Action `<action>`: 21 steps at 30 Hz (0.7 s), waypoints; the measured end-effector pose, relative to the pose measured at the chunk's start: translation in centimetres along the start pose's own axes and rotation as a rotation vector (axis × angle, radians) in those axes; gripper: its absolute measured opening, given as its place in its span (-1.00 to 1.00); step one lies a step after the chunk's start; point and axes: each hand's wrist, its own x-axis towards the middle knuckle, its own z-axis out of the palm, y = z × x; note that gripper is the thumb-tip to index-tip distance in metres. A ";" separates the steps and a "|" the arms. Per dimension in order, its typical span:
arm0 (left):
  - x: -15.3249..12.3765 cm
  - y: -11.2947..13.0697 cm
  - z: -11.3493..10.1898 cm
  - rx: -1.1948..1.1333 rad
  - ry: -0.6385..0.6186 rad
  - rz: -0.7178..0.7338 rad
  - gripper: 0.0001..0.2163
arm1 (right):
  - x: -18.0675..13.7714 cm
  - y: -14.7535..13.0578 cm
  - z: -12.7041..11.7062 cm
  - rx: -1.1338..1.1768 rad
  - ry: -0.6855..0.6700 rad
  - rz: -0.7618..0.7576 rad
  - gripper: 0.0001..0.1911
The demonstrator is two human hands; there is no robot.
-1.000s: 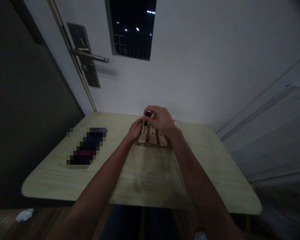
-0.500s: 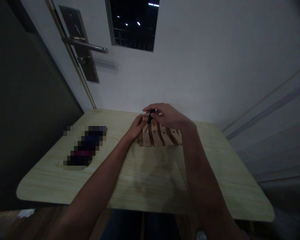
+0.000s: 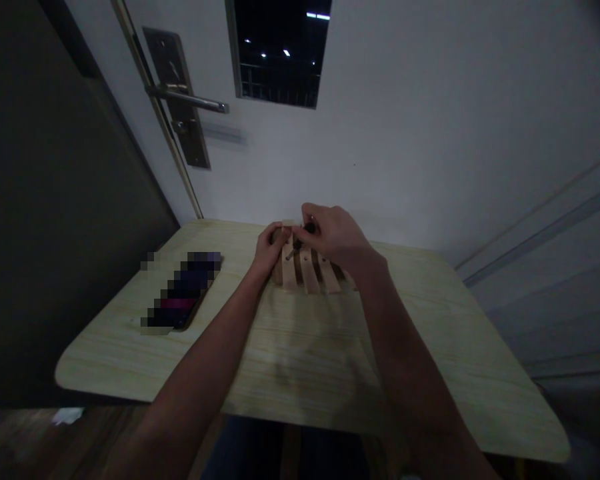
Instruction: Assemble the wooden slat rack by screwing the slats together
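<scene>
A wooden slatted piece [image 3: 310, 275], pale curved strips with small holes over darker wood, lies on the table near its back edge. My left hand [image 3: 269, 252] is closed on its left edge, thumb near the leftmost strip. In my right hand [image 3: 341, 235] is a short screwdriver [image 3: 299, 244] with a black handle. It leans over the left strips, its thin shaft slanting down to the left, with the tip near a hole in the leftmost strip. Right-hand fingers wrap the handle and hide part of it. My right hand and wrist cover the piece's right end.
The pale wood-grain table [image 3: 290, 360] stands against a white door [image 3: 405, 133] with a metal lever handle [image 3: 195, 101] and a small dark window [image 3: 280, 53]. A phone-like dark object [image 3: 187, 290], partly pixelated, lies at the table's left.
The view has shifted slightly. My right-hand fingers have curled closer round the screwdriver handle, and the wrist is turned. My left hand stays at the wooden piece's left edge.
</scene>
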 end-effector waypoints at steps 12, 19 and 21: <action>0.2 -0.2 -0.3 -0.126 -0.002 0.021 -0.67 | -4.0 -0.4 1.5 0.068 -0.074 -0.092 -0.74; 0.1 0.4 -0.6 0.073 0.078 0.242 -0.77 | -6.0 0.4 4.3 0.016 0.090 -0.071 -0.76; 0.1 0.2 -0.8 0.088 0.108 0.270 -0.74 | -6.3 0.9 5.6 -0.029 0.157 -0.114 -0.78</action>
